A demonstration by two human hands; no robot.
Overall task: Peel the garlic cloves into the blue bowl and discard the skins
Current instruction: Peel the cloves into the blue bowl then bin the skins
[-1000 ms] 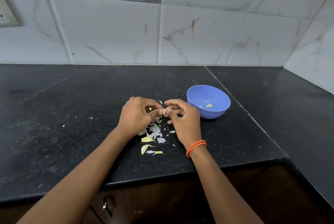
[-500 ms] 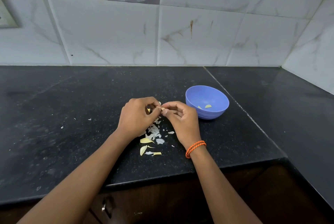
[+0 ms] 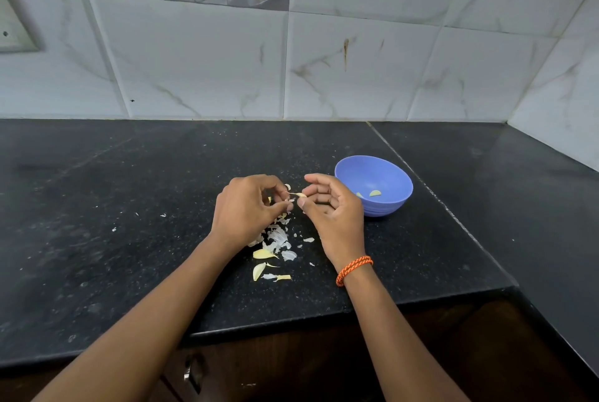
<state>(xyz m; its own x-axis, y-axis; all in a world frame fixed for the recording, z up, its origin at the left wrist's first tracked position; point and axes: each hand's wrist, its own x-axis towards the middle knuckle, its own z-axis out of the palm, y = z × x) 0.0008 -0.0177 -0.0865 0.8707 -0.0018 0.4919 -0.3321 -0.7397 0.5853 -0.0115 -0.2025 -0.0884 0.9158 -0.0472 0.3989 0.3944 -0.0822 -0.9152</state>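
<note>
My left hand (image 3: 249,210) pinches a small garlic clove (image 3: 299,195) at its fingertips, just above the black counter. My right hand (image 3: 334,210) is at the clove's other end, thumb tip under it and fingers curled close. The blue bowl (image 3: 390,205) stands just right of my right hand and holds two peeled cloves (image 3: 375,193). A heap of white skins (image 3: 279,238) lies under and in front of my hands. Two yellowish cloves (image 3: 262,253) lie at the heap's near side.
The black granite counter (image 3: 129,207) runs back to a white tiled wall and turns a corner at the right. Its front edge (image 3: 291,320) is close below my forearms, with dark cabinet doors underneath. Tiny skin flecks (image 3: 163,215) are scattered to the left.
My hands have drawn slightly apart, so the clove now shows between them. My right hand's fingers have loosened and its index finger has lifted.
</note>
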